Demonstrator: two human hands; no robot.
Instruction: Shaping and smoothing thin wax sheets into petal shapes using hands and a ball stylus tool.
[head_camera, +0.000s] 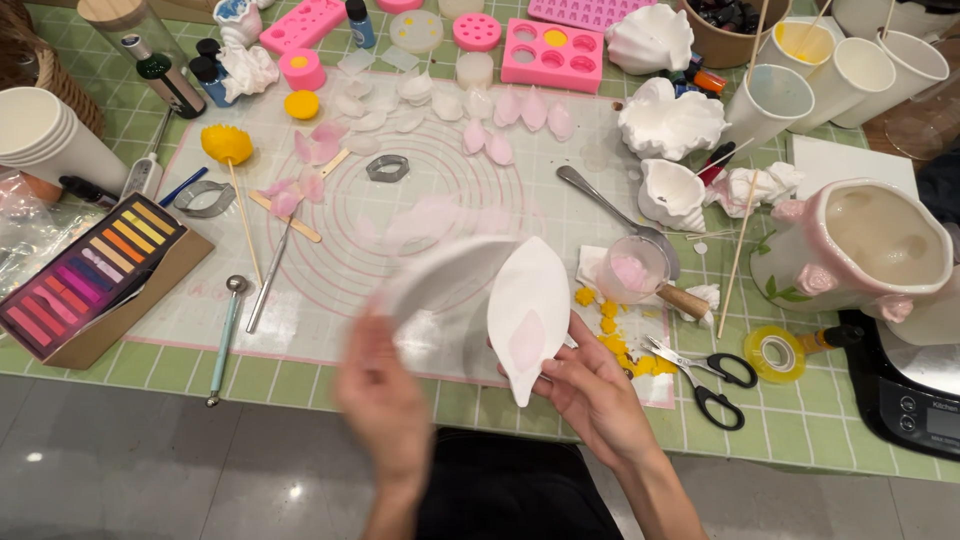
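right grip (597, 392) on white leaf-shaped mould (527, 312)

White leaf-shaped mould (527, 310): smooth, matt, plaster-like. Work mat (330, 290): translucent silicone, slight sheen. Spoon (600, 205): polished metal, wooden handle. Scissors (705, 370): shiny steel blades, black plastic grips. Vase (860, 250): glossy glazed ceramic. Cups (40, 135): matt paper.

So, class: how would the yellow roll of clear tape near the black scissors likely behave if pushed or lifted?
The yellow roll of clear tape lies flat on the green gridded mat, so a push would probably slide it, not roll it. Stood on edge, its round shape would likely roll. It looks small and hollow-cored, so probably light and stiff enough to lift without care.
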